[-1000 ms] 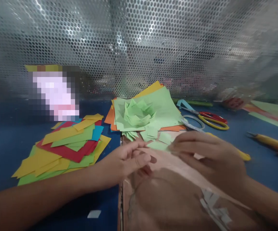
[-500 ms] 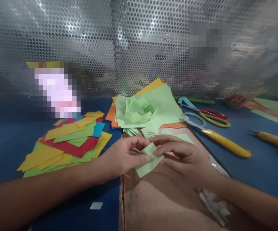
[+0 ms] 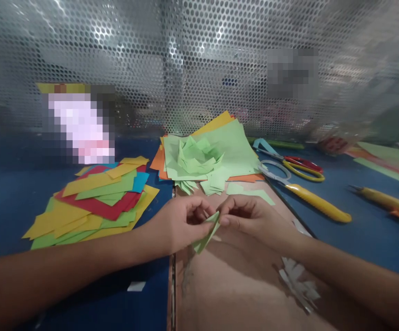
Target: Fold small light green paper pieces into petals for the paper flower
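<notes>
Blue table [image 3: 16,179], coloured papers [image 3: 106,204] (piled), scissors [image 3: 311,164]

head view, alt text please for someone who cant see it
The left hand and right hand hold a small light-green paper piece between them above a brown board. Beyond it, a spiky green paper ring sits on stacked sheets; a pile of coloured paper slips lies to the left, and scissors lie to the right.

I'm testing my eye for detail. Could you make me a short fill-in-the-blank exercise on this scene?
1. The left hand and right hand both hold a small paper piece coloured ____.
2. The mixed-colour paper pile lies closer to the ____ hand.
3. At the grips, the scissors are yellow and ____.

Missing words: green; left; red.
</notes>
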The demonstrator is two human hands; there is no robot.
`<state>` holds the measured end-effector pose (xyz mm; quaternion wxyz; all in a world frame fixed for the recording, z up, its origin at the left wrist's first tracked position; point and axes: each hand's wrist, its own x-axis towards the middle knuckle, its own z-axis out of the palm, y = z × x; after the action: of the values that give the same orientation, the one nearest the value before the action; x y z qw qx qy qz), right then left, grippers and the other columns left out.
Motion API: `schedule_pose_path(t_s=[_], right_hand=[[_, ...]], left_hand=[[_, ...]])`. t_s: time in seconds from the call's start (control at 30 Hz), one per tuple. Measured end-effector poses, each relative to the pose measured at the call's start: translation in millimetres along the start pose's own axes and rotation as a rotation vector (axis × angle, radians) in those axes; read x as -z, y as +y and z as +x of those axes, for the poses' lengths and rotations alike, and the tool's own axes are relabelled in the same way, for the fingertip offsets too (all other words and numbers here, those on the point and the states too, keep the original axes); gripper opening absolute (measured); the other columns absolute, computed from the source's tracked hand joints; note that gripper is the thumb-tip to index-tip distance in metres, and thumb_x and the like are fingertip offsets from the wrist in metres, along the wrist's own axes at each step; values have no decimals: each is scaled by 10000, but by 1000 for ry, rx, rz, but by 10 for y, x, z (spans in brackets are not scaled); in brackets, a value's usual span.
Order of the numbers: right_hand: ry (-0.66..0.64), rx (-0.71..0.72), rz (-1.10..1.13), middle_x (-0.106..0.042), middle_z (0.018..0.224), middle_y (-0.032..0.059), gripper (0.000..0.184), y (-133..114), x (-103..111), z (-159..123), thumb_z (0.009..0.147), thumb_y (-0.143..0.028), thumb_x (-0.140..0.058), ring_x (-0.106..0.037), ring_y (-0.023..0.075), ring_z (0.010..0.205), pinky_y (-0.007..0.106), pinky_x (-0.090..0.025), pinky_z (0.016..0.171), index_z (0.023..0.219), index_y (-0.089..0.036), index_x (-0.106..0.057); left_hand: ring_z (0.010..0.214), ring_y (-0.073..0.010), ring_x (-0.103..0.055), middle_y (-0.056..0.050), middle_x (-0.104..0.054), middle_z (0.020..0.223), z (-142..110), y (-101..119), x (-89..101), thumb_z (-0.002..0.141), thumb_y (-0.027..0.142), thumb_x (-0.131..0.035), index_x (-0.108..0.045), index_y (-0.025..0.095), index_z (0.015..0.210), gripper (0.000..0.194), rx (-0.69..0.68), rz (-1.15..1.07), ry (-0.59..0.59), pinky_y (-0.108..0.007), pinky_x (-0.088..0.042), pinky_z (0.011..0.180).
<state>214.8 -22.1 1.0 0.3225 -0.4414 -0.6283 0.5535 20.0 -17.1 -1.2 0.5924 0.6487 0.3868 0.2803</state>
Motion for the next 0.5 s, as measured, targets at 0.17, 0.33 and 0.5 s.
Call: schedule_pose_path(t_s=[0.17,0.33,0.5], right_hand=[[40,6,-60,-587,647,-7,264,-28,-33,9,691,-386,-712,-518,100,609,227,-414,583,671,-146,-602],[75,45,-135,-508,561,-38,247,-34,-68,6,722,-375,-681,-436,77,524,209,-345,493,663,-153,-590],[86,48,-179,-510,574,-33,238,-29,-67,-10,750,-370,-658,-434,78,535,209,-331,489,688,-154,-579]], left_hand=[[653,-91,-533,30,-541,700,3,-40,20,742,219,-642,-536,156,868,176,-104,26,-29,-203,-436,613],[646,-85,-528,47,-517,687,0,-64,4,717,168,-643,-449,178,833,226,-124,59,10,-191,-419,596],[607,-83,-485,39,-488,658,4,-34,13,725,209,-619,-468,159,724,160,-87,79,-8,-194,-400,573]])
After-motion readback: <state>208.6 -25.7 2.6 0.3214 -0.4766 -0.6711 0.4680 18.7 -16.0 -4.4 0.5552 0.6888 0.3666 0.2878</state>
